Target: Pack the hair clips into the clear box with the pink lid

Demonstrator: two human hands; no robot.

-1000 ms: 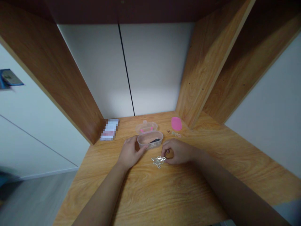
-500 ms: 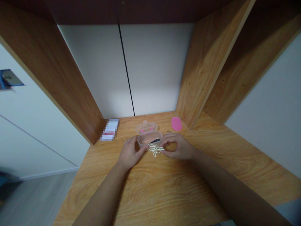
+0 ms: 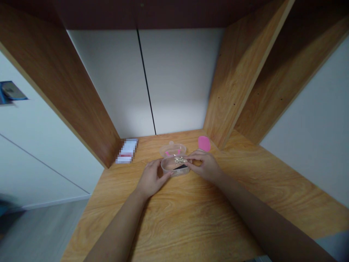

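A clear plastic case [image 3: 167, 171] with pink clasps stands on the wooden tabletop, its lid [image 3: 172, 147] tipped open at the back. My left hand [image 3: 151, 179] is closed round the case's left end, thumb at the front rim. Over the case's right half, my right hand [image 3: 205, 165] pinches a small looped bundle of pale cord [image 3: 179, 160]. The bundle is within the opening; whether it touches the bottom I cannot tell. Beneath it lies a flat black item [image 3: 180, 167] inside the case, its kind unclear.
Behind my right hand lies a pink rounded flat piece [image 3: 204, 143]. A blurred white packet [image 3: 127, 150] is at the back left of the tabletop [image 3: 174, 211]. Wooden uprights [image 3: 240, 80] and a white back panel [image 3: 177, 80] enclose the space.
My right hand has carried the cord bundle from in front of the case up and back, over its opening. The case has shifted slightly right; my left hand stays on it.
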